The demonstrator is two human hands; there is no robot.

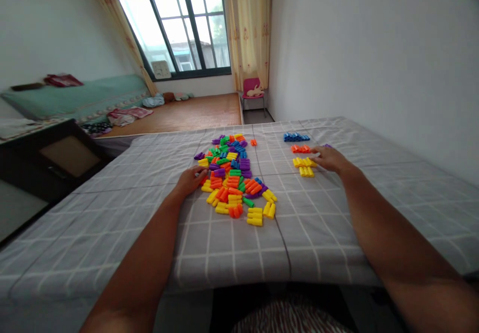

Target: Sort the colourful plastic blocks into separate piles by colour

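"Grip, far left?"

"Left hand [190, 179], fingers curled at the left edge of the mixed pile [235, 172]; can't tell if it's grasping anything."

"Pile?"

"Yellow, orange, green, blue, purple plastic pieces (messy), on the checked cloth [142, 238]."

"Right side?"

"Blue row [295, 137] farthest, orange row [300, 149] next, yellow pieces [306, 172] nearest. Right hand [331, 158] has fingertips by the orange and yellow; grip unclear."

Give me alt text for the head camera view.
Two hands, left and right, reach over a checked cloth: left beside a mixed pile of colored plastic pieces, right by small blue, orange and yellow groups.
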